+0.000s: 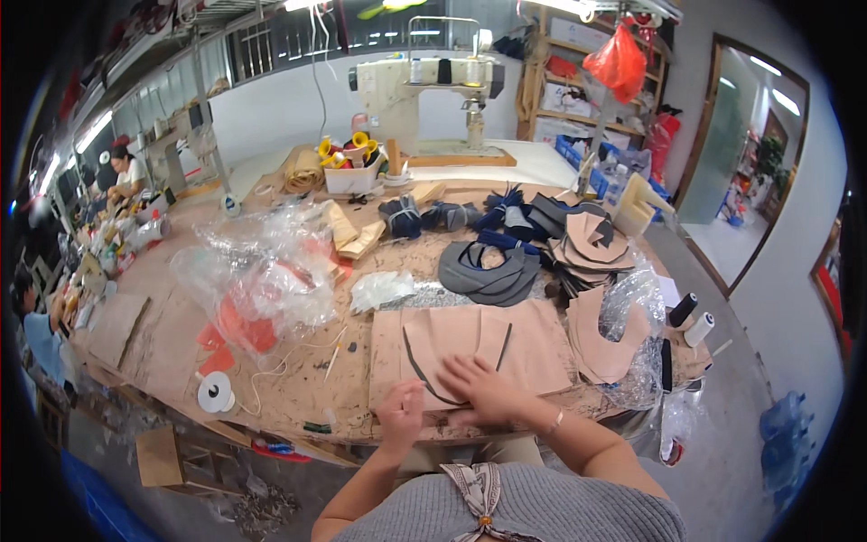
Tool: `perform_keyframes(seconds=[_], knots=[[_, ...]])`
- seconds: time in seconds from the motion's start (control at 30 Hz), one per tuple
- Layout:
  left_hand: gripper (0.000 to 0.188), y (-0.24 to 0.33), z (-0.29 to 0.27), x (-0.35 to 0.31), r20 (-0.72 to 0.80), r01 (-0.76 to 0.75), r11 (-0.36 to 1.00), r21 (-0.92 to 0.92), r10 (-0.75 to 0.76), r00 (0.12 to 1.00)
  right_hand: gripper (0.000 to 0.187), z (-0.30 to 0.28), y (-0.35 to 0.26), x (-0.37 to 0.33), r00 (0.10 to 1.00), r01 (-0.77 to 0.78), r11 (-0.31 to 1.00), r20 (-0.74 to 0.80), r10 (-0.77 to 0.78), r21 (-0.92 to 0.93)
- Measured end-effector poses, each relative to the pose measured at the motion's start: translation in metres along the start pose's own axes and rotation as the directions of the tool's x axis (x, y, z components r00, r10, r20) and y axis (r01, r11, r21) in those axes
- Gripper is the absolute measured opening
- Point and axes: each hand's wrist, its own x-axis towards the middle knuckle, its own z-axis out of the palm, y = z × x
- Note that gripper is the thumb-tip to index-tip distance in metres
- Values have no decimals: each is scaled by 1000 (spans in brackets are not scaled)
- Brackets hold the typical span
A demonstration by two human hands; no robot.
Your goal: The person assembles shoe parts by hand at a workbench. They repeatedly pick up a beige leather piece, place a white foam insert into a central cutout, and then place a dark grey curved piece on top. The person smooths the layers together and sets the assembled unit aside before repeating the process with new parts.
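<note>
In front of me a tan, curved cut piece (456,334) with a dark strip along its edge lies on a larger tan sheet (542,334). My right hand (479,388) is laid flat over the lower part of the curved piece, fingers stretched out. Just to its left, my left hand (401,414) is closed with curled fingers beside the lower left edge of the sheet. What its fingers hold, if anything, cannot be made out. More tan cut pieces (607,336) lie on the right.
Behind the work are stacked dark grey pieces (490,271), tied dark bundles (402,217) and crumpled clear plastic (262,262). Thread cones (699,330) stand at the right edge, a white spool (216,392) at the left front. A sewing machine (388,95) stands beyond; a person (126,173) sits far left.
</note>
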Motion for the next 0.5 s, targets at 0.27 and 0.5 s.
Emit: perform_keyframes(seconds=[0.27,0.5], knots=[[6,5,28,26,45,-268,944,193,264,963,80,-8,-3,-35,986,-133,985,-83,142,106],[7,-4,20,24,-9,-246,958,150,250,968,52,9,-14,-17,986,135,990,-92,-138,-42]])
